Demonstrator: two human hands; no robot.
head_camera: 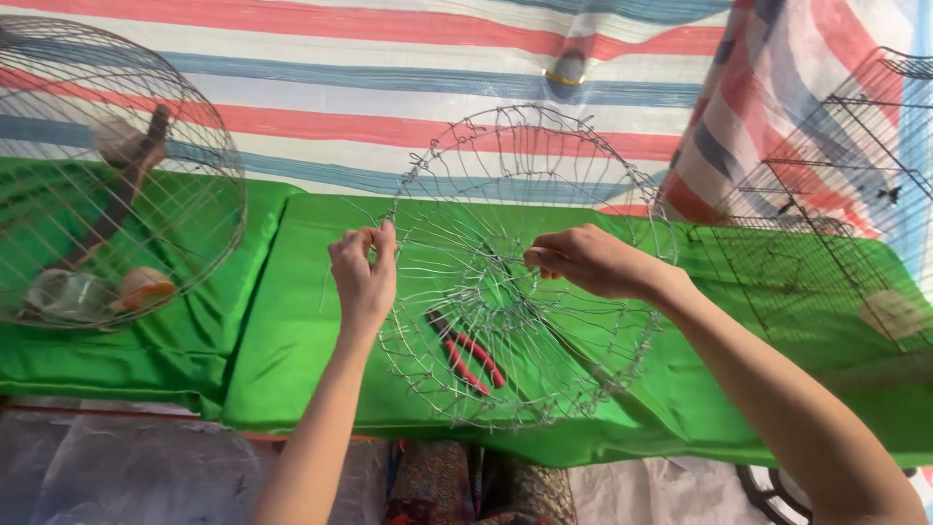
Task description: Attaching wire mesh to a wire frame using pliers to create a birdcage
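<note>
A half-built round wire cage frame (525, 282) stood tilted on a green cloth (292, 340), held between a person's two hands. The left hand (362, 272) pinched the frame's left rim with fingers together; the right hand (593, 261) was closed on wires near its centre. Red-handled pliers (466, 352) lay on the cloth behind the mesh. A finished domed cage (107, 175) sat at far left, a dark square cage (836, 185) at right, before a striped tarpaulin (389, 87).

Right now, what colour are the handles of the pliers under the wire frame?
Red. The pliers show in the head view, lying on the green cloth.
</note>
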